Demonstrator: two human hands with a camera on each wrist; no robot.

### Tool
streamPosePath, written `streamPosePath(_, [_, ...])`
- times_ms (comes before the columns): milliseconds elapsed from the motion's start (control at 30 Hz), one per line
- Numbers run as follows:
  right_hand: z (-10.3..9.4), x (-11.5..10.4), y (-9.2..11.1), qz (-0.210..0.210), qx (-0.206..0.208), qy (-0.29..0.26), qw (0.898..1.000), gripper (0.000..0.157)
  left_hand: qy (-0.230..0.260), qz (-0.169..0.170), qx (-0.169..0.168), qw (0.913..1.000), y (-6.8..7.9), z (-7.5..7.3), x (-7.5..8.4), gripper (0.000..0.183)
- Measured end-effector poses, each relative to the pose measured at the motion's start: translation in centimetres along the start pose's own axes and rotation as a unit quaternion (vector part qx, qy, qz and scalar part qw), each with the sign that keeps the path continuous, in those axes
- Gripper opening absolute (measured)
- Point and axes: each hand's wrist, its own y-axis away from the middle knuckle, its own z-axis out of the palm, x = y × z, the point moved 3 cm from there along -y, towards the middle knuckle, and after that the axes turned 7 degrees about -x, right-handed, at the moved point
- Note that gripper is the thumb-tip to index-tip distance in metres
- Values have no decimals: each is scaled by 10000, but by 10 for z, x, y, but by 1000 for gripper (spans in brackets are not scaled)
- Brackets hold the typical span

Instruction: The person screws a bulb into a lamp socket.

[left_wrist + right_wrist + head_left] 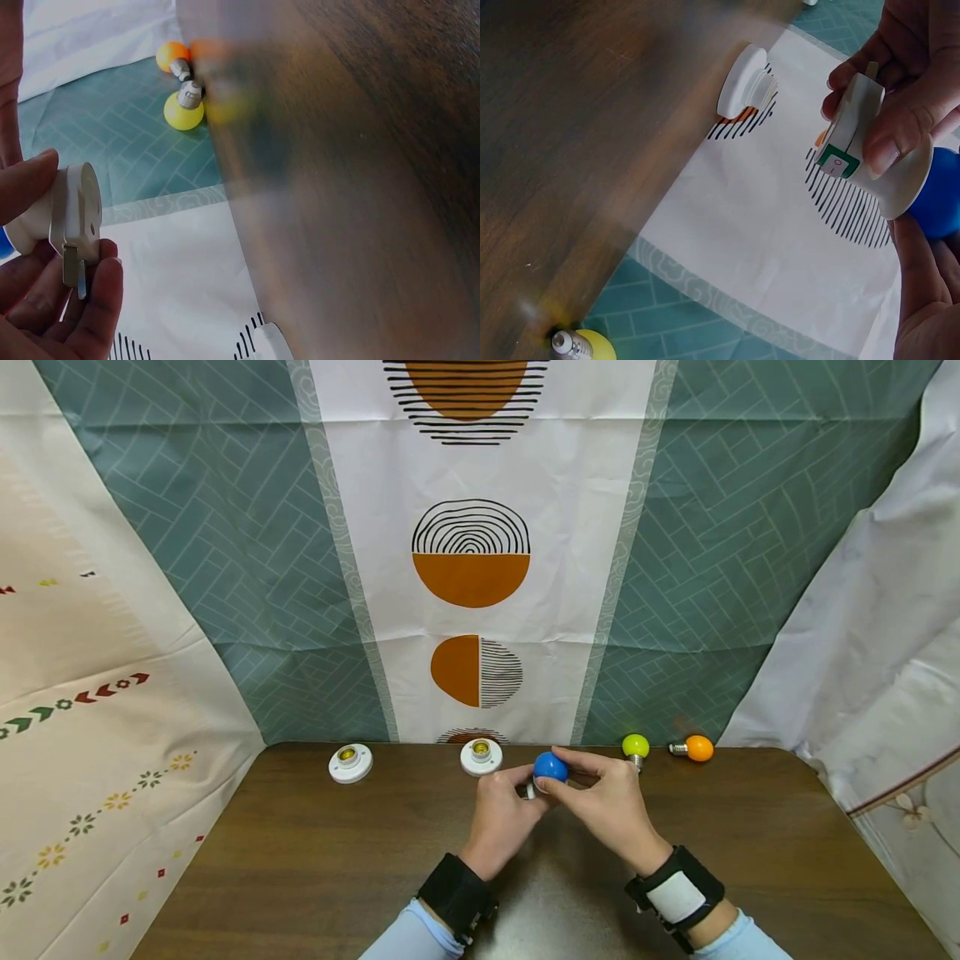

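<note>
Backdrop cloth (472,485), green and white with orange-brown half-discs: fills the upper middle of the frame.
Tabletop (375,860), brown wood grain: spans the lower frame.
Your right hand (607,802), lower right of centre: thumb and fingers pinch the blue bulb.
Your left hand (504,818), just beside it: thumb and fingers grip the plug-in holder.
Two black wristbands, one on each of your wrists; the right wristband (675,897) bears a white patch.
Two round white lamp bases at the table's far edge, sockets up: the left base (350,775) left of centre, the middle base (481,768) near mid-frame.
Plug-in holder (859,112), white, flared at the mouth, metal prongs at its back, green-framed switch (838,162) on its side: between your hands.
Blue bulb (551,767), right of centre, at the holder's mouth; how far it is seated, you cannot tell.
Yellow-green bulb (635,745), lying right of your hands, cap towards you.
Orange bulb (700,748), lying farther right, cap pointing left.
</note>
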Motion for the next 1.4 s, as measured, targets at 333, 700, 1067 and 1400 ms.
streamPosePath(333, [2, 11, -2, -42, 134, 30, 9999, 45, -148, -90, 93, 9998, -1, -1, 3, 34])
streamPosePath(700, [-3, -8, 0, -112, 321, 365, 9988, 43, 127, 83, -543, 9984, -3, -6, -1, 35])
streamPosePath(1067, [-4, 2, -2, -20, 64, 288, 9996, 47, 243, 383, -780, 9959, -4, -13, -4, 33])
streamPosePath(1400, [-10, 11, -4, 49, -446, 235, 9987, 62, 527, 151, -717, 9959, -6, -15, -6, 30])
